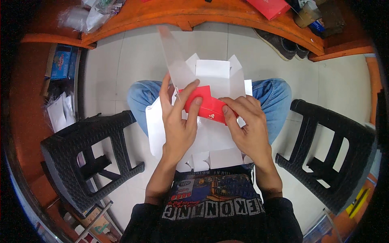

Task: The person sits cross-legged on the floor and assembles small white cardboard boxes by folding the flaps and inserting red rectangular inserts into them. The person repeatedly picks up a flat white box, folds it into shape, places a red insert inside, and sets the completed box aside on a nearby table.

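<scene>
Both hands hold a small red cardboard box (206, 108) with a raised flap, above my lap. My left hand (178, 119) is closed on its left end, thumb pressed on the red card. A translucent whitish sheet (175, 56) slants up and away from the fingers of that hand; whether they grip it too I cannot tell. At the right end of the red box, my right hand (248, 124) pinches the card between thumb and fingers. Beneath them, across my legs, lies a larger white cardboard box (219, 139), spread open with flaps standing up at the far side.
Black woven-pattern plastic stools stand on both sides, one on the left (73, 158) and one on the right (344, 154). An orange wooden table edge (162, 26) curves across the far side, with plastic bags (95, 16) and a red box (269, 7) on it. Dark shoes (277, 43) sit beneath.
</scene>
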### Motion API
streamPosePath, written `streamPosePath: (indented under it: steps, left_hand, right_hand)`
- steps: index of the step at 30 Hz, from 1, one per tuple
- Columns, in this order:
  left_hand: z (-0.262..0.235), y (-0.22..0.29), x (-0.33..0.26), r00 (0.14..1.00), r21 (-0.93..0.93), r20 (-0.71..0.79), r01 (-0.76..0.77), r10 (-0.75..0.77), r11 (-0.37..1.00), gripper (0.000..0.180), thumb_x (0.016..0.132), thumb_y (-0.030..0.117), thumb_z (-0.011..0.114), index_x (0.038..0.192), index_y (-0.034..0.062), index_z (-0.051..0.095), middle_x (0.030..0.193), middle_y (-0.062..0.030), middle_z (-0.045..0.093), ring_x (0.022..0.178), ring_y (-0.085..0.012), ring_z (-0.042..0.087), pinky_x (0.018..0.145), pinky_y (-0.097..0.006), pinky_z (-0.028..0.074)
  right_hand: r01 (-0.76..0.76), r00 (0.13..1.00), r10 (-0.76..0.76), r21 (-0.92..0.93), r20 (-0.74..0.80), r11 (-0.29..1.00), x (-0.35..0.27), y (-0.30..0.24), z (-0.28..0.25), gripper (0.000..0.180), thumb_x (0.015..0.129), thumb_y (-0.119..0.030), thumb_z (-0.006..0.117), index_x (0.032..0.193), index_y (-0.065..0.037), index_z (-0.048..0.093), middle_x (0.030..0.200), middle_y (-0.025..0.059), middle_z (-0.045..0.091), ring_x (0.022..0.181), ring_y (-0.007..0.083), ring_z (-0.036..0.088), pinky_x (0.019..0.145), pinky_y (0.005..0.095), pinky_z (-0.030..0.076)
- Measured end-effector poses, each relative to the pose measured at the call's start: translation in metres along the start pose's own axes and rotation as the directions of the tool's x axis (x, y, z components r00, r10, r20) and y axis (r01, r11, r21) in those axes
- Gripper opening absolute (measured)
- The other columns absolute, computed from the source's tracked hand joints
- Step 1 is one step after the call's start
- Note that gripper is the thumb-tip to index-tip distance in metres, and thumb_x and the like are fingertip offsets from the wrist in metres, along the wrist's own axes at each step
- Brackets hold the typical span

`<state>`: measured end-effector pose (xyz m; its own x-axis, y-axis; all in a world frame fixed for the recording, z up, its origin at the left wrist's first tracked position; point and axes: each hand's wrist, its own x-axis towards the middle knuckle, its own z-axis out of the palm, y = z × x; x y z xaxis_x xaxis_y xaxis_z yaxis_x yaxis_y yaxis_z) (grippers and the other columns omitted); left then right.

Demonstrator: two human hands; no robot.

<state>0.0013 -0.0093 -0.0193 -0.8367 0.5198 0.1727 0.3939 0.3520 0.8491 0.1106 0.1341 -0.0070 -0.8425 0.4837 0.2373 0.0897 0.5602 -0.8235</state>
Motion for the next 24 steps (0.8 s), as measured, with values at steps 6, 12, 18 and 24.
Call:
streamPosePath:
  steps: [6,12,18,24]
  left_hand:
    - [0.0,0.002,0.0,0.999,-0.003,0.045,-0.016,0.017,1.0,0.022,0.095,0.006,0.069,0.117,0.0066,0.074,0.141,-0.0243,0.046,0.124,-0.0366,0.054,0.101,-0.042,0.047]
    - [-0.008,0.002,0.004,0.983,0.001,0.183,0.022,-0.022,1.0,0.021,0.093,0.004,0.07,0.113,0.0065,0.075,0.142,-0.0227,0.047,0.123,-0.0386,0.056,0.102,-0.042,0.048]
    - [-0.009,-0.001,0.008,0.964,0.035,0.233,-0.143,0.131,0.989,0.025,0.092,0.002,0.07,0.115,0.0086,0.076,0.143,-0.0227,0.048,0.13,-0.0395,0.053,0.101,-0.044,0.05]
    - [-0.013,0.001,0.005,0.945,-0.064,0.29,-0.142,0.154,0.988,0.028,0.088,0.003,0.075,0.114,0.0108,0.077,0.152,-0.0227,0.041,0.137,-0.0409,0.046,0.1,-0.046,0.052]
  right_hand:
    - [-0.001,0.999,0.002,-0.019,0.049,1.0,0.0,-0.001,-0.001,0.017,0.089,-0.005,0.068,0.105,-0.002,0.072,0.083,0.0107,0.061,0.085,0.0301,0.057,0.086,0.042,0.043]
    - [0.025,0.994,-0.026,0.004,0.103,1.0,0.002,0.007,-0.007,0.021,0.089,-0.005,0.067,0.109,-0.003,0.071,0.088,0.012,0.061,0.091,0.0327,0.056,0.092,0.0434,0.043]
    - [0.092,0.991,-0.091,-0.007,0.101,0.996,0.002,0.007,-0.006,0.026,0.087,-0.006,0.069,0.112,-0.004,0.071,0.089,0.0116,0.061,0.093,0.0329,0.057,0.096,0.0433,0.042]
    - [0.056,0.99,-0.051,-0.035,0.129,0.998,0.003,0.007,-0.011,0.024,0.086,-0.004,0.074,0.109,-0.001,0.074,0.093,0.011,0.069,0.093,0.0267,0.062,0.096,0.0386,0.043]
